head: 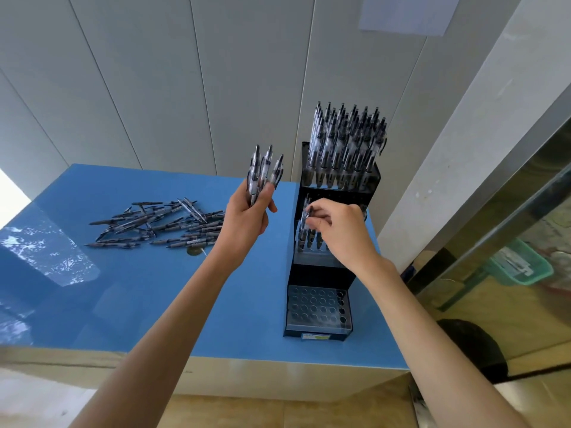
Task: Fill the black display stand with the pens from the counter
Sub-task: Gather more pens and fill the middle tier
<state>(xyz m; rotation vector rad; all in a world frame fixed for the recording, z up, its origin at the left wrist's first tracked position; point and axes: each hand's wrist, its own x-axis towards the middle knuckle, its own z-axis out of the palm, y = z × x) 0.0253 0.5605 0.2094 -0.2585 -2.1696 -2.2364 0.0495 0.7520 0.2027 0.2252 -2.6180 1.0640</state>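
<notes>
Several pens [264,173] are gripped by the left hand [247,216]; one pen [306,219] is pinched by the right hand [338,230] over the stand [318,304], its top tier filled above.

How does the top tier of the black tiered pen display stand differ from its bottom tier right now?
The top tier is packed with upright black-and-clear pens; the bottom tier holds none, and its round holes show bare. The top tier stands highest at the back against the wall; the bottom tier sits lowest, nearest the blue counter's front edge. Both belong to the same black tiered display stand.
</notes>
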